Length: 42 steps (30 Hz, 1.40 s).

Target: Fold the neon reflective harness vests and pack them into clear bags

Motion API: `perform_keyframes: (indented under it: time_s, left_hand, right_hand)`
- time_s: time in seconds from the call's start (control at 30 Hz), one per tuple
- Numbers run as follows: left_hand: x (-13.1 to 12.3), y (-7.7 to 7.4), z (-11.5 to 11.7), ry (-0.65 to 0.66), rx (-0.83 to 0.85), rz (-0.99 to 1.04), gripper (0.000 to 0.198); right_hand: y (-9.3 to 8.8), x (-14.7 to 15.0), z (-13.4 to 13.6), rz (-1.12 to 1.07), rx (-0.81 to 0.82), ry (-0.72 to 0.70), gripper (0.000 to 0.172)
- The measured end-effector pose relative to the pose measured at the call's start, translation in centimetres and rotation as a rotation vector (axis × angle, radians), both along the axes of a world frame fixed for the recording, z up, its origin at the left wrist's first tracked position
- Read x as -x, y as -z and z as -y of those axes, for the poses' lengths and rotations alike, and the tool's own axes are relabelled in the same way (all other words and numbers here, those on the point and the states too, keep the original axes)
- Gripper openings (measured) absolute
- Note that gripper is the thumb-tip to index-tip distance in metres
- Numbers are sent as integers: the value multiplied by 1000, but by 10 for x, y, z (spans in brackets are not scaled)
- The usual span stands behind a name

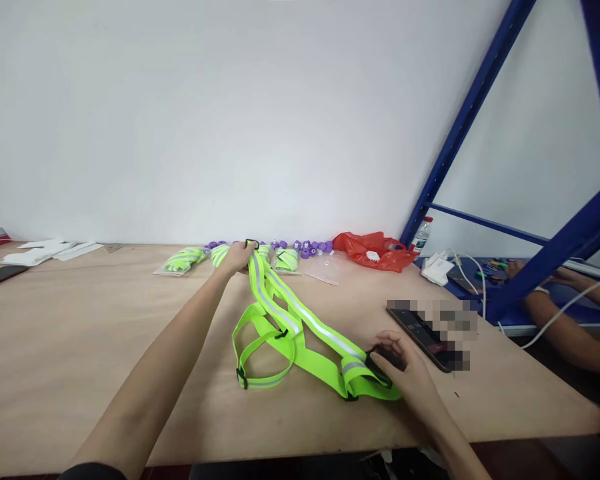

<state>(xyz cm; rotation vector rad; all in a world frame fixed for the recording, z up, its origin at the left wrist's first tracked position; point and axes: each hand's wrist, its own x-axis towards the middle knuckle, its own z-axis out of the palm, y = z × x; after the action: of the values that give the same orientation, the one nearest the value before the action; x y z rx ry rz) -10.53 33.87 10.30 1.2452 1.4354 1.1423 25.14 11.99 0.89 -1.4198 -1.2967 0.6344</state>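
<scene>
A neon-yellow reflective strap vest (307,327) with silver stripes and black plastic sliders lies stretched across the table. My left hand (239,256) is closed on its far end, beside a black slider (251,243), with the straps running down toward me. At the near right end, my right hand (403,360) has its thumb and fingers closed around a black buckle (386,359), which they partly cover. A loop of the vest lies on the tabletop between my arms, with another slider (242,378) on it.
Bagged neon straps (184,260), purple pieces (310,249) and a red plastic bag (375,250) line the wall. A phone (423,337) lies right of my right hand. A blue metal frame (460,127) rises at the right; another person's arm (565,327) is behind it.
</scene>
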Motion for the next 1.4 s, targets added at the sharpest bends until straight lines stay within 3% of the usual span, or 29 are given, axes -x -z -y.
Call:
perform_keyframes:
  time_s: [0.2,0.43,0.57,0.6,0.7,0.77,0.83,1.0,1.17,1.4]
  left_hand:
    - [19,2,-17,12,45,-83,34]
    - [23,25,-14,17,101,-328,31]
    - [9,24,30,30,-92,-487,32]
    - [3,22,47,65,-157,-538,31]
    - [-15,17,100,267,-458,-940,41]
    - [-25,20,127,397,-462,-1087,51]
    - [-32,27,141,453,-406,-1170,52]
    - [-31,49,142,518,-320,-1229,29]
    - [-25,57,143,606,-355,-1200,20]
    - [-20,58,143,665,-399,-1087,20]
  right_hand:
    - [8,-6,1,281,60,-49,29]
    - [13,-23,3,481,20,-52,29]
    - [-12,-11,-17,659,-47,-69,27]
    - [-22,-2,-29,696,-44,-117,27]
    - [-47,39,-76,787,-24,-283,26]
    - [-57,73,-114,775,38,-401,30]
    - [-57,107,-150,767,143,-414,38]
    - [-32,161,-207,720,201,-356,51]
    - [-6,160,-225,551,199,-347,44]
    - [-15,126,-261,77,163,-314,21]
